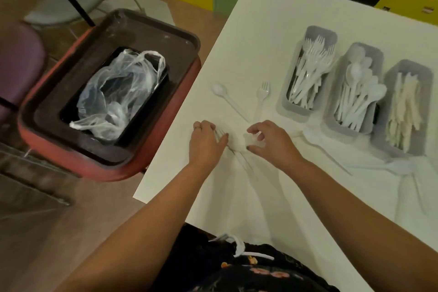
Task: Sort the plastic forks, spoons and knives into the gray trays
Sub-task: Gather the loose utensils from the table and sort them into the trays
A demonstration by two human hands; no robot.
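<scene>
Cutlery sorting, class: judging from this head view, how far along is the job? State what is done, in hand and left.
Done: three gray trays hold forks, spoons and knives. In hand: the left hand grips a fork beside it, and the right hand curls over a pale piece I cannot identify. Left: a loose spoon, a loose fork and more cutlery on the white table near the trays.

Gray trays (283,102) (white cutlery (305,83))
</scene>
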